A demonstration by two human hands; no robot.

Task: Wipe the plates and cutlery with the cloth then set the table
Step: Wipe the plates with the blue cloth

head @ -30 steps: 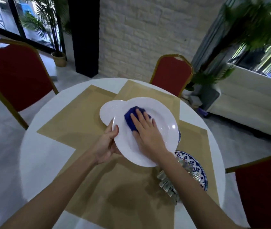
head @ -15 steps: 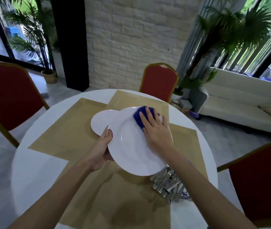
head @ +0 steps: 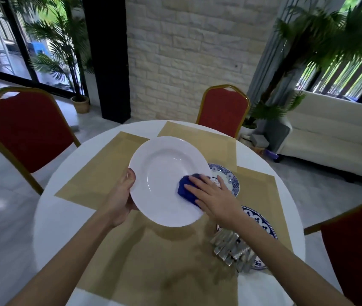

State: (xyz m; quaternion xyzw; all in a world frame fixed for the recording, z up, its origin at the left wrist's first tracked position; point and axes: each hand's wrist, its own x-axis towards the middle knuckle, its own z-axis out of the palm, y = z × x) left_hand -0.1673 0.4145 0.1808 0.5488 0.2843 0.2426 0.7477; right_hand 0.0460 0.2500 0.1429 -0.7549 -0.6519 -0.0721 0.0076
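The white plate (head: 166, 180) is up off the round table (head: 50, 208), tilted toward the camera, and the left hand (head: 120, 199) clamps its rim at about nine o'clock, thumb on the face, the other fingers hidden behind. The right hand (head: 213, 197) lies flat, fingers spread, pressing the blue cloth (head: 185, 188) against the plate near four o'clock, where bowl meets rim. It looks like glazed ceramic: stiff, smooth, probably slick under a cloth and unforgiving if dropped. With one edge carrying all the weight, the judgement is that a firm pinch on the rim opposite the wiping pressure is the right hold. The cloth is soft and bunched, so it takes the palm's shape.

Past the right hand, at two o'clock on the table, a blue-patterned plate (head: 228, 180) rests on a tan placemat (head: 100, 171). Another patterned plate (head: 264, 224) sits at four o'clock with a heap of cutlery (head: 230, 246) on it. Those thin, hard, shiny pieces are best lifted by their handles, one at a time.
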